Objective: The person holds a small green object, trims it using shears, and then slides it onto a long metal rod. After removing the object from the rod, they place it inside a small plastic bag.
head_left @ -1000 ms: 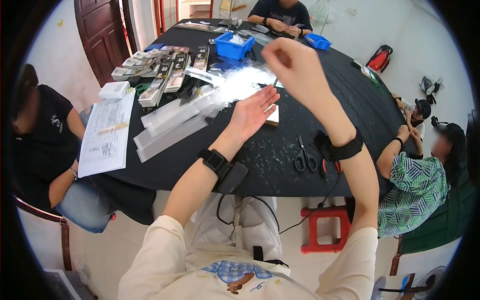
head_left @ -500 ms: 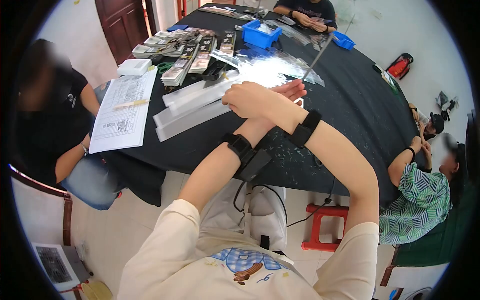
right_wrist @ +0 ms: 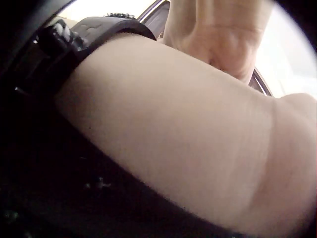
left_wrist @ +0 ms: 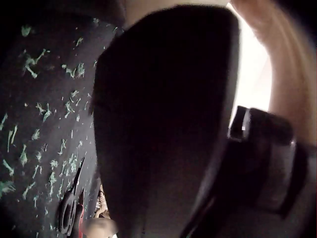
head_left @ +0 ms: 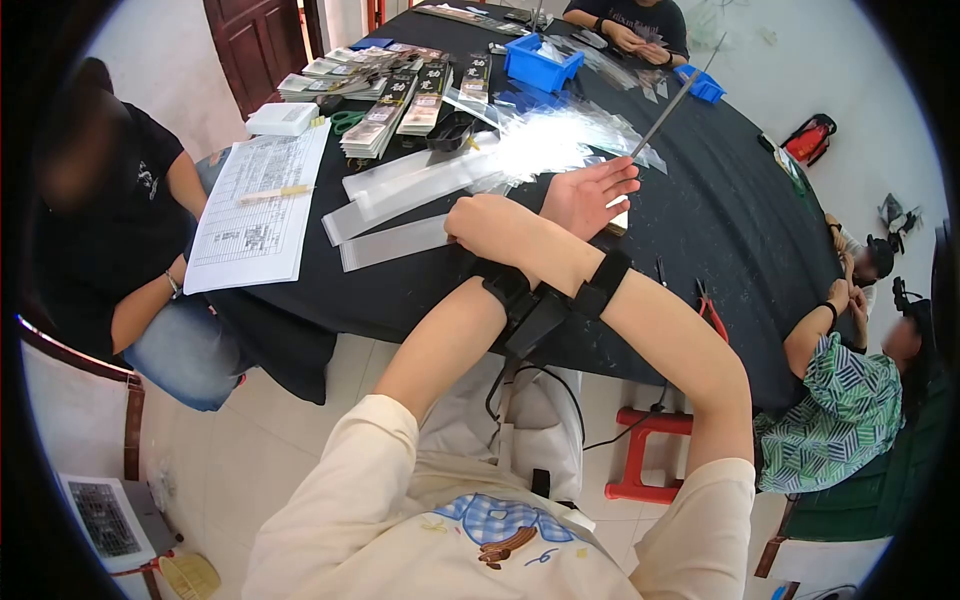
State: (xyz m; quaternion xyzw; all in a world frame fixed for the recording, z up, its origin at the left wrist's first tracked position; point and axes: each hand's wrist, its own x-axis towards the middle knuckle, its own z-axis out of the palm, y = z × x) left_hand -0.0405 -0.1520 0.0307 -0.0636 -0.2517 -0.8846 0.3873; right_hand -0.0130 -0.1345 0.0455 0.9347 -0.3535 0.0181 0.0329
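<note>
In the head view my forearms cross over the near edge of a round table with a black cloth [head_left: 720,210]. My left hand [head_left: 592,193] lies palm up with its fingers spread and straight. A thin pale stick [head_left: 680,95] slants up and away from beside its fingertips; I cannot tell whether the hand holds it. My right hand [head_left: 488,226] lies across the left wrist with its fingers curled, seen from the back, next to clear plastic sleeves [head_left: 395,243]. What it grips is hidden. Both wrist views are blocked by arms and straps.
A printed sheet [head_left: 255,215], stacked packets [head_left: 380,120], a white box [head_left: 280,118] and two blue bins [head_left: 540,60] lie further out. Red pliers [head_left: 712,312] sit at the right edge, scissors [left_wrist: 67,213] on the speckled cloth. People sit left [head_left: 110,220], right [head_left: 840,400] and opposite. A red stool [head_left: 640,455] stands below.
My right hand came down from in front of me and crossed over the left wrist toward the left. The left hand stayed palm up. The view shifted left.
</note>
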